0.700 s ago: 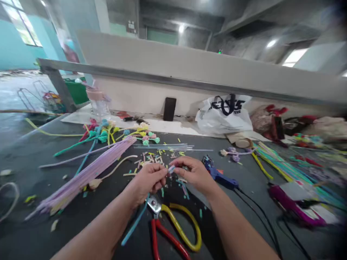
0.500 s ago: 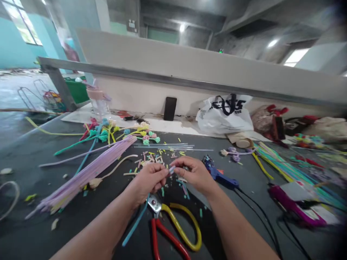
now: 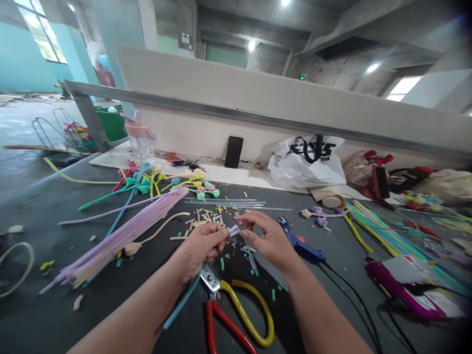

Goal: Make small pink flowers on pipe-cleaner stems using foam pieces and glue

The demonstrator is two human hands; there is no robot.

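My left hand (image 3: pixel 201 247) and my right hand (image 3: pixel 266 238) meet above the dark table (image 3: pixel 55 314), both pinching a small pale pipe-cleaner piece (image 3: pixel 233 230) between their fingertips. A long blue pipe cleaner (image 3: pixel 182 305) trails down from under my left hand. Directly below my hands lie scissors (image 3: pixel 236 309) with one red and one yellow handle. Several short coloured cut scraps (image 3: pixel 206 216) are scattered just beyond my fingers.
A bundle of lilac pipe cleaners (image 3: pixel 121 233) lies to the left, with finished pipe-cleaner flowers (image 3: pixel 165 182) behind it. A blue glue gun (image 3: pixel 300 243) and its cable are on the right, then a magenta tool (image 3: pixel 398 282), long coloured stems (image 3: pixel 383 228), a white plastic bag (image 3: pixel 308 160) and a black phone (image 3: pixel 234 152).
My hands stay together on the small piece, with my right fingers spreading a little. The camera has tilted up and shifted slightly.
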